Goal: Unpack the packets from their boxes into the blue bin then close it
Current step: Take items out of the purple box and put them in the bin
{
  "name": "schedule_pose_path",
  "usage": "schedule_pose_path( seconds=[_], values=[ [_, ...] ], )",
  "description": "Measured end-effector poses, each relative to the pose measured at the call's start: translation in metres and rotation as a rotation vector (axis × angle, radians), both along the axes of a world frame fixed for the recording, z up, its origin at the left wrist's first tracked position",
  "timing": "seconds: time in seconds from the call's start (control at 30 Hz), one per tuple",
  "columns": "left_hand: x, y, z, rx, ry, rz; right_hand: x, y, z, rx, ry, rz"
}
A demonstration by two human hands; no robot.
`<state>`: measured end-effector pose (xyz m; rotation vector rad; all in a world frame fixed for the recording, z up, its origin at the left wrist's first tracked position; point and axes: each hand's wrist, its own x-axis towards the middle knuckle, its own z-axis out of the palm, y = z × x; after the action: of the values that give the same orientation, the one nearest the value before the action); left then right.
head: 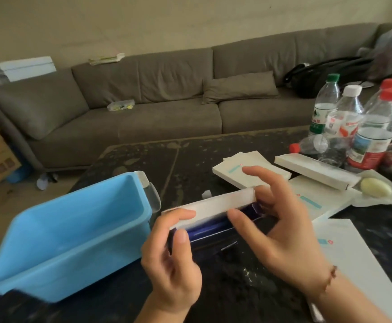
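Blue plastic – that is the bin (50, 241), open on top w/ nothing seen inside, sitting on the left part of the dark table (190, 155). A clear lid piece (152, 194) shows at its far right corner. Just right of the bin, both hands hold a long thin box (213, 203) up over the table. The box is white outside and dark blue inside, and it looks partly pulled open. The left hand (174, 259) grips the near end, thumb on top & fingers curled under. The right hand (281, 220) pinches the far end w/ thumb and bent fingers, while its first finger sticks out loose. There is a bead band on the right wrist. Behind the hands lie more white boxes – one flat box (244, 171) near the middle and one longer box (311, 170) to the right, plus flat white packets (318, 203) and a big white sheet (358, 252) by the right arm. Water bottles (353, 127) stand in a bunch at the far right of the table, one lying down. A grey sofa (155, 108) runs along the wall behind.
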<state>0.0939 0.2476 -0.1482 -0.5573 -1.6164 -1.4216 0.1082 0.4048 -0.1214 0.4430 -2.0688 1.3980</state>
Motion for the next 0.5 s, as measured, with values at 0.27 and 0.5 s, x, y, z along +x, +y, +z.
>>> schedule_pose_path(
  seconds=[0.27,0.5],
  values=[
    [0.015,-0.009,-0.004,-0.003,-0.163,-0.099,0.004,0.023,0.004,-0.050,-0.031,0.041],
    [0.025,-0.009,0.002,0.057,-0.272,-0.121,0.023,0.022,0.008,0.304,0.124,-0.165]
  ],
)
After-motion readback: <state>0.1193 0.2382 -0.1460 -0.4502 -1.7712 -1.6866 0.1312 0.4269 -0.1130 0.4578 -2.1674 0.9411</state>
